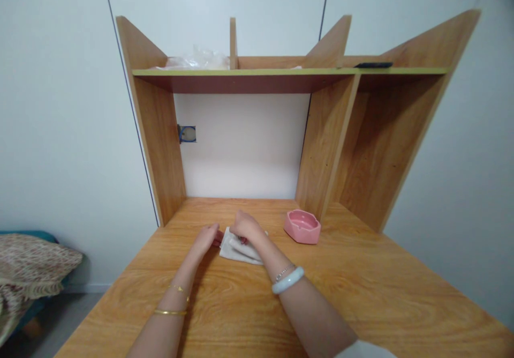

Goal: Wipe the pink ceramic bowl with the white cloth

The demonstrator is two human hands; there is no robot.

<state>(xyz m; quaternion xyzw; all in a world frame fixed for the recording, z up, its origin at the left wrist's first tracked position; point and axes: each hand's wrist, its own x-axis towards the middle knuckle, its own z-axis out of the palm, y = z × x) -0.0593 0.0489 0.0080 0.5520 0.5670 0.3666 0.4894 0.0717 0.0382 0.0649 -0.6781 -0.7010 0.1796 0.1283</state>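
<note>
A light grey cloth lies partly folded on the wooden desk. My right hand is closed over it, with the fingers curled into a fold; some fingertips are hidden behind the hand and the fabric. Just at the cloth's left edge is my left hand, thumb and fingers apart, the fingertips close to the fabric. Whether they touch it I cannot tell. To the right of the cloth stands a pink angular ashtray, apart from both hands.
The wooden desk carries a shelf unit along its back. A clear plastic bag and a dark flat object lie on the upper shelf. A wall box with blue wire shows behind. At left is a fringed blanket.
</note>
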